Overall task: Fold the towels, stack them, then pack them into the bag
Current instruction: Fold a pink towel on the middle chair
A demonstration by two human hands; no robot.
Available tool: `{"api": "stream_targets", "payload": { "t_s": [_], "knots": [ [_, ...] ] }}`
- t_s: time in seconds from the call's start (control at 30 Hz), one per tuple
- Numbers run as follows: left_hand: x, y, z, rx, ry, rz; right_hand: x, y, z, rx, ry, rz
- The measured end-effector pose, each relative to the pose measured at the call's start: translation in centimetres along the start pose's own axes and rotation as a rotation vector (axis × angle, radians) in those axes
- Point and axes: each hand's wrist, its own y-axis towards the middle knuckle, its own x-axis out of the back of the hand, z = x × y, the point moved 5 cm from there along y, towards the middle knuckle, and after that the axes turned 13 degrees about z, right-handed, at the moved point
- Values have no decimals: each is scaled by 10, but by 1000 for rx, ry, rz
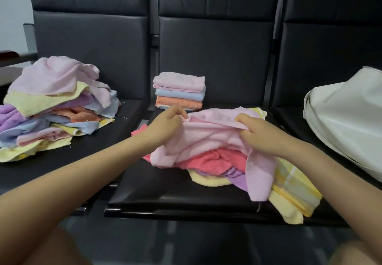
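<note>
The middle seat (165, 190) shows bare black surface at its front left, between the loose towels and the seat's front edge; at the right front corner a yellow checked towel (293, 186) hangs over that edge; a narrow free strip lies between the folded stack (179, 92) at the back of the seat and the pale pink towel (210, 138) in front of it. The left hand (165, 126) has its fingers curled and pinches the pink towel's upper edge at the left; the right hand (258, 134) grips the same edge further right, fingers closed tight round a bunch of cloth. This towel lies crumpled on top of a coral towel (208, 161), a purple one (237, 179) and yellow ones, which are mostly covered. The stack shows pink, blue and orange layers; its lowest layer is hidden behind the left hand. The unfolded heap (53, 107) fills the left seat, cut off by the picture's left border; the white bag (347, 124) lies on the right seat, cut off at the right, and its opening I cannot make out.
</note>
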Motion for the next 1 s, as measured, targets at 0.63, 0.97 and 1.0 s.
{"api": "stream_targets", "payload": {
  "t_s": [0.63,0.97,1.0],
  "knots": [
    [-9,36,12,-33,108,78,-15,13,-67,-305,497,-73],
    [1,-3,-27,-173,66,-37,21,-36,-42,-142,677,-102],
    [-2,-7,-27,-173,91,-32,18,-42,-37,-170,684,-61]
  ]
}}
